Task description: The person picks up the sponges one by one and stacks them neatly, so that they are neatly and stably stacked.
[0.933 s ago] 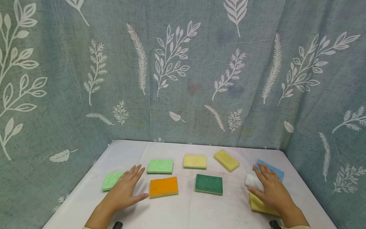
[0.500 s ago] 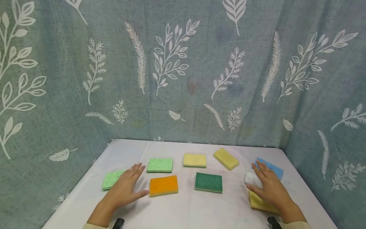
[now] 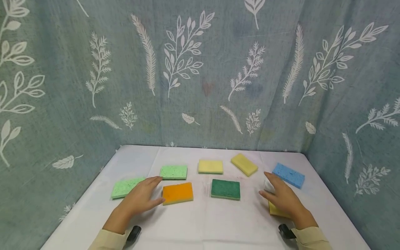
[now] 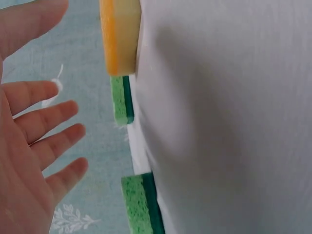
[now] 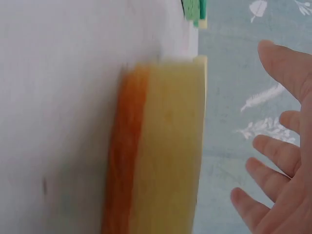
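The left hand [image 3: 140,198] hovers with fingers loosely spread, holding nothing, between a light-green speckled rectangular sponge [image 3: 124,188] near the left edge of the white cloth-covered tabletop [image 3: 200,227] and an orange rectangular sponge [image 3: 178,193]. The right hand [image 3: 283,196], likewise relaxed and holding nothing, hovers over a yellow rectangular sponge with an orange-brown underside [image 3: 275,210] toward the right edge, partly hiding a white object [image 3: 268,186]. A blue rectangular sponge [image 3: 289,175] lies near the far right corner.

Porous light-green sponge [image 4: 137,202], matt white cloth [image 3: 203,222]

Three yellow sponges [image 3: 210,166] [image 3: 244,165] [image 3: 276,210], three green [image 3: 173,172] [image 3: 126,188] [image 3: 225,189], one orange [image 3: 177,193], one blue [image 3: 288,175]; one white block [image 3: 268,186]; two hands [image 3: 139,197] [image 3: 283,197].
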Demonstrator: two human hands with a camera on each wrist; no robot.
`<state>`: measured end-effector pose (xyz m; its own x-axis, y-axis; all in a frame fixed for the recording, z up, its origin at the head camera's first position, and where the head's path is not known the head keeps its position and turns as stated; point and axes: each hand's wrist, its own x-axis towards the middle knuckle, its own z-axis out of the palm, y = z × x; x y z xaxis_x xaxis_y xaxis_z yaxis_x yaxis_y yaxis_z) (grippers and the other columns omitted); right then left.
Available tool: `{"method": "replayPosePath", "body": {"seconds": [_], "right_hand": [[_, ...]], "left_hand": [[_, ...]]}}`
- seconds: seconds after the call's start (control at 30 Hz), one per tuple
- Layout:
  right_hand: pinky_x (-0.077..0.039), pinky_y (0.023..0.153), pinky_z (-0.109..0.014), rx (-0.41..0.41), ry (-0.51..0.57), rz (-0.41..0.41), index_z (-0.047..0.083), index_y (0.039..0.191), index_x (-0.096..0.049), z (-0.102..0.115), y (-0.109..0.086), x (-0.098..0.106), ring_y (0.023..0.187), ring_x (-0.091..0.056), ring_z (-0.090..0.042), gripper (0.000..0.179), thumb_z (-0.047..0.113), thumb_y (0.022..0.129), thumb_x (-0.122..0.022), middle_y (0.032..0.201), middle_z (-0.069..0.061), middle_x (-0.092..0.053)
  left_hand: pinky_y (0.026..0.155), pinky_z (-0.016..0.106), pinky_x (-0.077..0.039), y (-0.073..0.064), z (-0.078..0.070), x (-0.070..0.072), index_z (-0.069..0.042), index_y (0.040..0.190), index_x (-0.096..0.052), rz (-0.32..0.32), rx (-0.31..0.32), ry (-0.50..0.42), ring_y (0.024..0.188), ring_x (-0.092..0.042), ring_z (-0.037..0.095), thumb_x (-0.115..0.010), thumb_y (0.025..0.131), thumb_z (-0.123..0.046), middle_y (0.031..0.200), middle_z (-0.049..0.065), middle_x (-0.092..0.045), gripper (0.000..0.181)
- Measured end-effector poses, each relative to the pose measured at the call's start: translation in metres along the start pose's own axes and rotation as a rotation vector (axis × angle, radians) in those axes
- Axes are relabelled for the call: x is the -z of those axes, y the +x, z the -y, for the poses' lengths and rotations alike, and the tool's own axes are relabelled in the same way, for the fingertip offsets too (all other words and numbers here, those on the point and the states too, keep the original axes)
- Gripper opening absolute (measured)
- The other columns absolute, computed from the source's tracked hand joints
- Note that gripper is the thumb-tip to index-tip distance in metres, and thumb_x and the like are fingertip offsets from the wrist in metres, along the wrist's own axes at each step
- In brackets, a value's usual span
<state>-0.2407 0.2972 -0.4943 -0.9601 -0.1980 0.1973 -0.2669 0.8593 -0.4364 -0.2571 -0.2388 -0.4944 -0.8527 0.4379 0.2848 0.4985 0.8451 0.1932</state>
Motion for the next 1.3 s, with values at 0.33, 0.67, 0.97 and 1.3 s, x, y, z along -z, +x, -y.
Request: {"method": "replayPosePath", "body": {"seconds": [0.33,0.67,0.97,1.3], "right_hand": [[-0.037,0.100,-0.062,-0.006,0.171,-0.011,0.015,0.153,-0.031,0.026,0.014,-0.012,0.132,-0.039,-0.042,0.085,0.056,0.087,-0.066,0.152,-0.016,-0.035],[-0.044,0.096,-0.057,0.013,0.261,0.020,0.015,0.151,-0.037,0.040,0.029,-0.029,0.123,-0.049,-0.044,0.076,0.040,0.088,-0.072,0.146,-0.018,-0.042],[-0.042,0.099,-0.055,0.039,0.322,0.069,0.010,0.149,-0.039,0.040,0.033,-0.040,0.129,-0.043,-0.040,0.076,0.028,0.086,-0.077,0.148,-0.016,-0.041],[-0.039,0.103,-0.053,-0.002,0.337,0.111,0.012,0.150,-0.039,0.046,0.036,-0.051,0.135,-0.038,-0.035,0.086,0.036,0.078,-0.082,0.150,-0.011,-0.038]], "left_hand": [[0.102,0.051,-0.040,0.006,-0.006,-0.005,-0.009,0.139,-0.053,0.102,0.052,-0.049,0.124,-0.050,0.032,-0.077,0.077,-0.051,0.135,0.011,-0.056,0.078],[0.104,0.049,-0.039,0.018,-0.010,-0.007,-0.010,0.140,-0.053,0.187,0.092,-0.136,0.128,-0.048,0.029,-0.082,0.072,-0.053,0.139,0.007,-0.052,0.086],[0.101,0.048,-0.042,0.024,-0.014,-0.015,-0.012,0.138,-0.055,0.238,0.158,-0.148,0.122,-0.052,0.027,-0.087,0.066,-0.046,0.137,0.007,-0.053,0.086],[0.099,0.042,-0.045,0.031,-0.009,-0.022,-0.011,0.133,-0.058,0.234,0.163,-0.170,0.114,-0.055,0.019,-0.092,0.062,-0.037,0.130,0.001,-0.055,0.082]]}}
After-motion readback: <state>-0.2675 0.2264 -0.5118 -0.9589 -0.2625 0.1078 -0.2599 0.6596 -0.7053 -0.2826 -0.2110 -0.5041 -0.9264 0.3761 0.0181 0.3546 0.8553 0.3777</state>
